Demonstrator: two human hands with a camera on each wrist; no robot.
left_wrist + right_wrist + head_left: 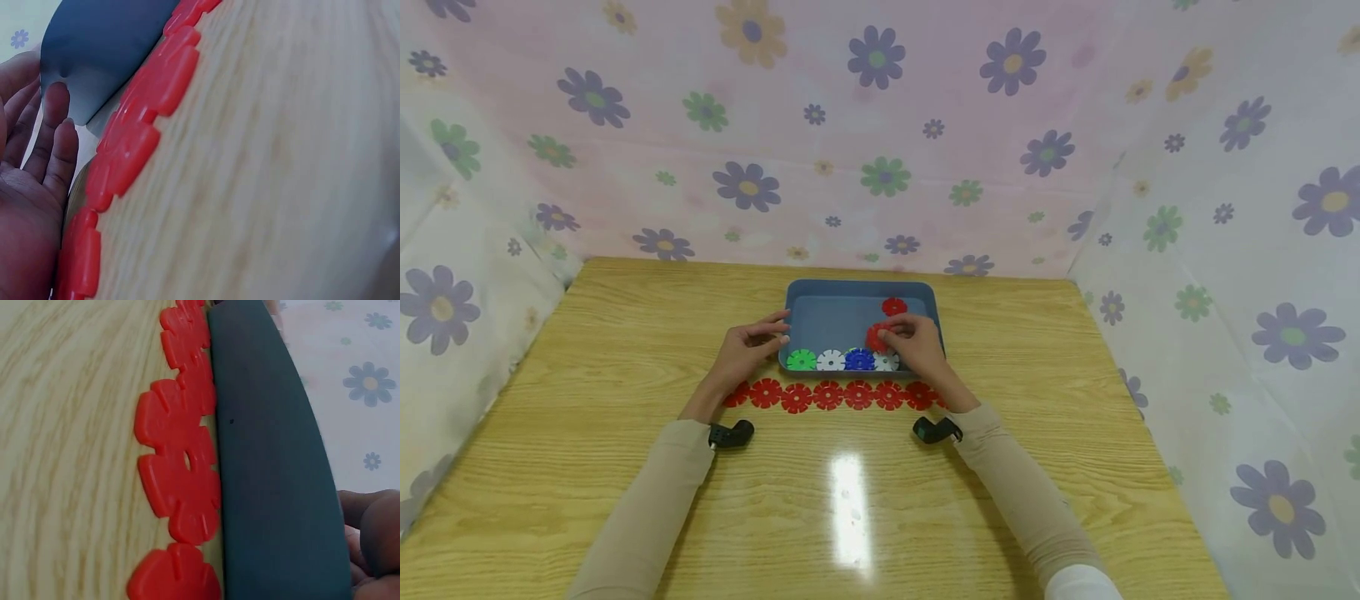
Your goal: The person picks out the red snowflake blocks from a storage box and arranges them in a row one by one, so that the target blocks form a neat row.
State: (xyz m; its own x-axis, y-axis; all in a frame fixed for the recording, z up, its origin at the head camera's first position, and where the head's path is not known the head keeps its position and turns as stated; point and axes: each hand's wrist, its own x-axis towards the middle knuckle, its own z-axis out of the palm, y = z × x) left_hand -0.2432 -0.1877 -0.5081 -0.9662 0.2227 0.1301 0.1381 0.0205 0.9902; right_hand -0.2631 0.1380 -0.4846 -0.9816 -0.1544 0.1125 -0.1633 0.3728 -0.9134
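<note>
In the head view a blue-grey tray lies near the far side of the table. My right hand reaches over its right side and pinches a red notched plastic disc between thumb and fingers. Another red disc lies in the tray just beyond that hand. Along the tray's near wall are a green disc, a white disc, a blue disc and a second white one, partly covered by the hand. Fingers of my left hand, loosely extended, touch the tray's left wall.
Several red discs form a row on the wooden table along the tray's near side, its ends partly hidden by my wrists. A black wrist camera sits at each sleeve cuff. Flower-patterned cloth encloses the table's back and sides.
</note>
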